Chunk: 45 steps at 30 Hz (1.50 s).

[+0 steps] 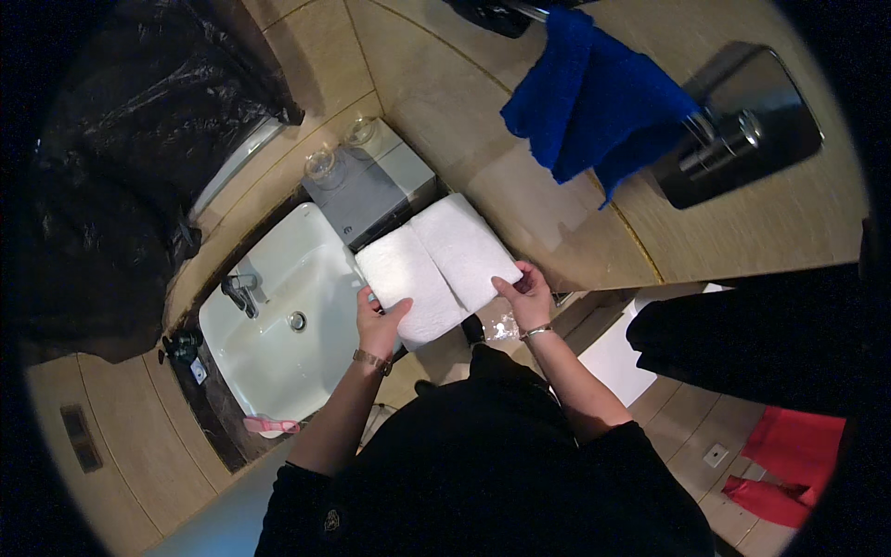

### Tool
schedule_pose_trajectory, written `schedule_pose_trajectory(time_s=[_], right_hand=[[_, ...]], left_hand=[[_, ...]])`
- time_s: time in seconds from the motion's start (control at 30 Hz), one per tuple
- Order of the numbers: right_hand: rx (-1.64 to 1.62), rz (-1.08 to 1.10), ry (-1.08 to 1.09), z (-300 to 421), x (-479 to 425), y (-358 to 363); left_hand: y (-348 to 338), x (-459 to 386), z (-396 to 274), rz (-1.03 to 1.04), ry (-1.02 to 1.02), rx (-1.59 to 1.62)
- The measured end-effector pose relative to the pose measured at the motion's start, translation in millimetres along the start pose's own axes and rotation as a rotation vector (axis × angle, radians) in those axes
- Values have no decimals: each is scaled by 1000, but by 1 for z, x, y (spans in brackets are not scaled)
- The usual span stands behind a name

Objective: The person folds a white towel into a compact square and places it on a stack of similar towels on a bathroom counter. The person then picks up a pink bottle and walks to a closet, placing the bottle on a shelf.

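A folded white towel (428, 271) spans the space between my two hands, with a seam running down its middle where two folded parts meet. My left hand (381, 324) grips its near left edge, thumb on top and fingers at the side and beneath. At the near right corner my right hand (525, 296) pinches the towel, thumb above and fingers partly hidden under it. The towel's far end lies beside a grey box (369, 202) on the counter. How much of the towel rests on the counter, I cannot tell.
Left of the towel is a white washbasin (278, 355) with a chrome tap (241, 294). Two clear glasses stand on the grey box. A pink item (271, 425) lies at the basin's near edge. A blue cloth (592, 97) hangs on the wall, and black plastic (139, 160) covers the upper left.
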State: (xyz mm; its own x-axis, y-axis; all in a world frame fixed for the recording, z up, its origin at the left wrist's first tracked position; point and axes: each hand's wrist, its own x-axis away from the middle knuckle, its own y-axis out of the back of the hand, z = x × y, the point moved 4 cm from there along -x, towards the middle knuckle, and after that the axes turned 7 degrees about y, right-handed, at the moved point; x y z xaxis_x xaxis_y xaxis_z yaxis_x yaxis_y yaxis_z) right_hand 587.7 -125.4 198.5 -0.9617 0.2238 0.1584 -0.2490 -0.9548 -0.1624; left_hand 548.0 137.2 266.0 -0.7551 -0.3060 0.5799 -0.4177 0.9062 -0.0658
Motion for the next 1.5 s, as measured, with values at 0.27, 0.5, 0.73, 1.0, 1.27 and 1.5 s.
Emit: schedule_pose_trajectory(time_s=[0.27, 0.5, 0.73, 1.0, 1.27, 1.5], right_hand=[[183, 110, 29, 14, 3, 0], [1045, 366, 697, 106, 3, -42], [1227, 895, 812, 65, -2, -125], [1499, 864, 917, 24, -9, -123], [1437, 901, 920, 41, 6, -129], [1469, 890, 983, 38, 6, -127]], left_hand=[[-6, 4, 9, 46, 28, 36], [-7, 19, -20, -231, -487, -636], [-48, 10, -29, -70, -613, -1239], [-39, -17, 1, -83, -778, -1122], [89, 22, 28, -754, -738, -963], [308, 110, 96, -1481, 262, -428]])
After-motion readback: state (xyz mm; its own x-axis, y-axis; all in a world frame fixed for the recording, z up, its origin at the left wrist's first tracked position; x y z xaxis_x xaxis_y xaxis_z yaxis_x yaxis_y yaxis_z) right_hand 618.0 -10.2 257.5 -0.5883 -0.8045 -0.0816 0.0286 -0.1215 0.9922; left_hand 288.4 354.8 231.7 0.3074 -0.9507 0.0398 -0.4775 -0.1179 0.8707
